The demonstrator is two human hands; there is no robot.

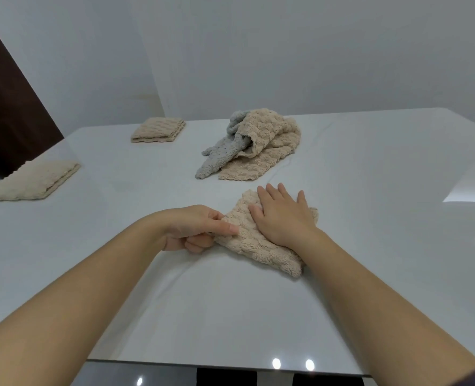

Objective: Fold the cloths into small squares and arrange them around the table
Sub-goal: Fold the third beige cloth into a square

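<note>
Head view.

ONE: What have the hands got?

TWO: A beige cloth (258,246), partly folded, lying on the table (230,316) near the front edge. The right hand (280,215) lies flat on it with straight fingers, pressing it down. The left hand (194,227) pinches the cloth's left edge between thumb and curled fingers.

ONE: How will it handle?

TWO: I'd judge it light, soft and limp. The pile is thick and bubbly, so the folds will be bulky and may spring open unless pressed. Take it by an edge or corner and pin the rest with a flat palm.

ONE: And the others?

TWO: A loose heap (269,140) of beige cloth with a grey cloth (219,154) tangled in it sits mid-table, beyond the hands. Two folded squares are placed on the left: one (158,129) towards the far corner, one (33,181) at the left edge, well apart.

ONE: The surface?

TWO: White, glossy and reflective. It looks slick, so a cloth could slide when pushed.

ONE: The room?

TWO: Plain pale walls (286,51), and a dark brown panel (5,107) at the left, perhaps a door.
</note>
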